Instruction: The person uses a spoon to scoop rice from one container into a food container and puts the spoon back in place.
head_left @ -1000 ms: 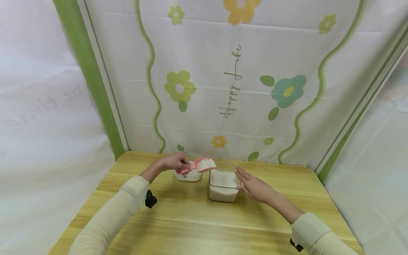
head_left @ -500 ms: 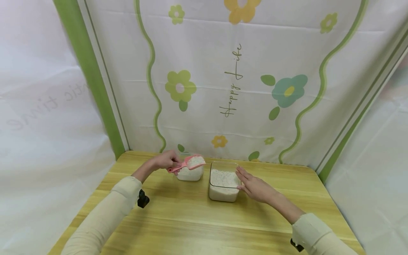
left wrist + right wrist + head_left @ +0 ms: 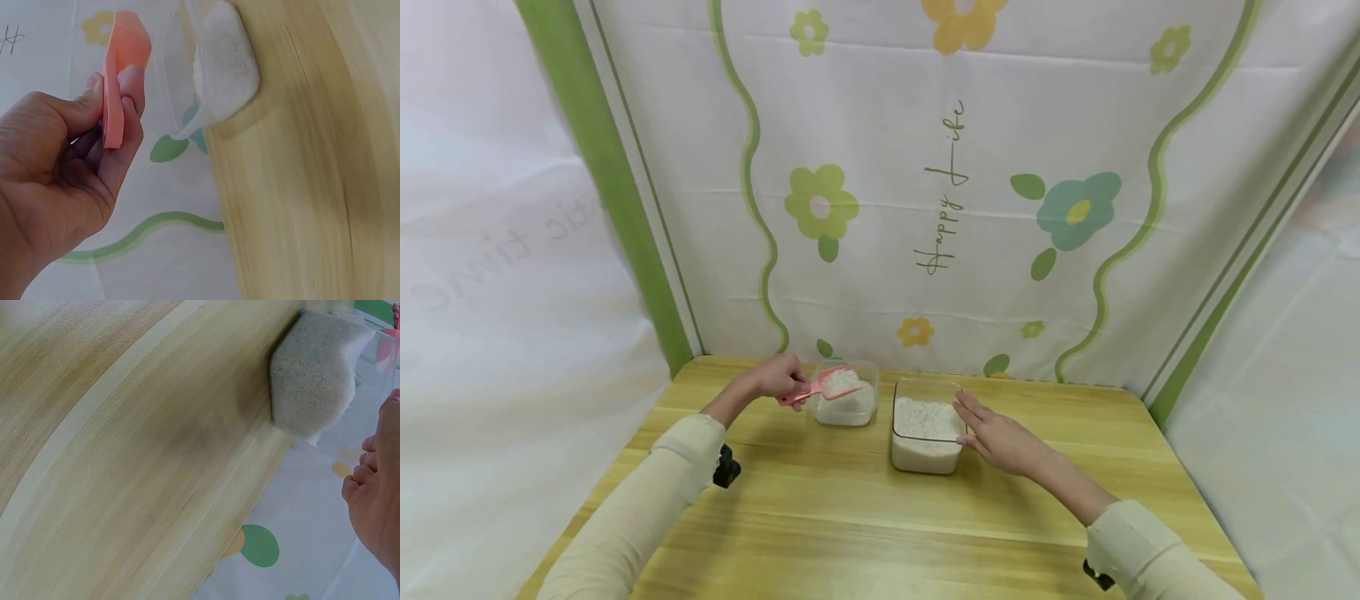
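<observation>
Head view gives me a pink scoop (image 3: 817, 386), loaded with white grains (image 3: 839, 382), over the smaller clear tub (image 3: 873, 402) at the back of the table. I see the person's left hand (image 3: 778, 377) clamped on its handle; the left wrist camera shows me thumb and fingers pinching it from either side. More white grains lie heaped in that tub.

Just right of it, apart, I find a larger clear container (image 3: 925, 463) with a dark rim, also holding white grains. The person's right hand (image 3: 1003, 437) rests against its right side, fingers extended, thumb set apart from them at the near corner; on the right wrist feed, part of that hand runs out of frame.

Both forearms reach in wearing pale sleeves (image 3: 647, 492) with folded cuffs, a black device (image 3: 726, 468) by each wrist. Under everything I have a wood-grain table (image 3: 850, 533). Behind it hangs a white cloth (image 3: 880, 125) printed with flowers, green wavy lines and "Happy Life".
</observation>
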Demonstrator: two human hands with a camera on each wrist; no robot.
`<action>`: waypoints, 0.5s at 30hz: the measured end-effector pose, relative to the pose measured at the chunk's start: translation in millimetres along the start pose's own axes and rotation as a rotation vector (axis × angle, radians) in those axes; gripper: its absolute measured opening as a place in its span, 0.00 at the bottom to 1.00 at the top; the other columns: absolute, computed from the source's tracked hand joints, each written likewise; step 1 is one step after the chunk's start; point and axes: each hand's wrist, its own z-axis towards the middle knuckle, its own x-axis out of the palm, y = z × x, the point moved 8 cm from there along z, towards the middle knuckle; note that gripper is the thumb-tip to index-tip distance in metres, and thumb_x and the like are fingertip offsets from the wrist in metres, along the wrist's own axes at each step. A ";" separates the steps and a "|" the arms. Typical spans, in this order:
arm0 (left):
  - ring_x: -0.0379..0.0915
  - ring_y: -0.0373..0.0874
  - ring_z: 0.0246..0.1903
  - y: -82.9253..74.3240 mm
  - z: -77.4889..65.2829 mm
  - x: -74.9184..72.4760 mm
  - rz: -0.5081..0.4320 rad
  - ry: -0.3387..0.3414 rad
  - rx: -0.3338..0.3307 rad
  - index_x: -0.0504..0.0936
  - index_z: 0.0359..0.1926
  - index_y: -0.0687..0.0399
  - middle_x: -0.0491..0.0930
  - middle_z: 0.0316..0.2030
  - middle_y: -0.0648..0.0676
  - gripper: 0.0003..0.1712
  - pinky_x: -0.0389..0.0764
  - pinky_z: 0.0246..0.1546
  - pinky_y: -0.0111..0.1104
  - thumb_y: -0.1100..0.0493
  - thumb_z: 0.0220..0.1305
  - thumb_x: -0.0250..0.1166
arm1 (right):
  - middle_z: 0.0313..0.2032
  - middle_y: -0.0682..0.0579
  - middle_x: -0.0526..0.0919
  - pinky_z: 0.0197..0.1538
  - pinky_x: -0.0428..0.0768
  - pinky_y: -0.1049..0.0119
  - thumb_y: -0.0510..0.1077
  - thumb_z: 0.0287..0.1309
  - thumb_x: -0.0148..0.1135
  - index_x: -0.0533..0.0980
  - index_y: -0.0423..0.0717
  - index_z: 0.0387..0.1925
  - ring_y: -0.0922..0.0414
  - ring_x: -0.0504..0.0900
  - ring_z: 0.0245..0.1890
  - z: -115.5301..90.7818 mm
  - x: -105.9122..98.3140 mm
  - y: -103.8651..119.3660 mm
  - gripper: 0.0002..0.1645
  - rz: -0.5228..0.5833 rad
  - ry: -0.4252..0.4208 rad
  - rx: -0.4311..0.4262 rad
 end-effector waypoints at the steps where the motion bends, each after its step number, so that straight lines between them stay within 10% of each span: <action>1: 0.79 0.38 0.17 0.9 0.4 -0.2 0.008 -0.001 -0.010 0.85 0.23 0.65 0.83 0.19 0.63 0.19 0.73 0.20 0.30 0.69 0.71 0.56 | 0.77 0.37 0.50 0.64 0.73 0.49 0.57 0.75 0.46 0.54 0.36 0.75 0.42 0.60 0.74 0.0 -0.1 -0.1 0.40 -0.002 0.001 0.001; 15: 0.79 0.39 0.16 6.2 8.9 -3.2 0.181 -0.046 -0.089 0.87 0.24 0.58 0.82 0.15 0.55 0.17 0.73 0.18 0.30 0.67 0.69 0.59 | 0.77 0.37 0.51 0.65 0.73 0.49 0.56 0.75 0.47 0.54 0.36 0.75 0.42 0.59 0.74 -0.5 -1.6 1.0 0.40 -0.013 0.000 -0.005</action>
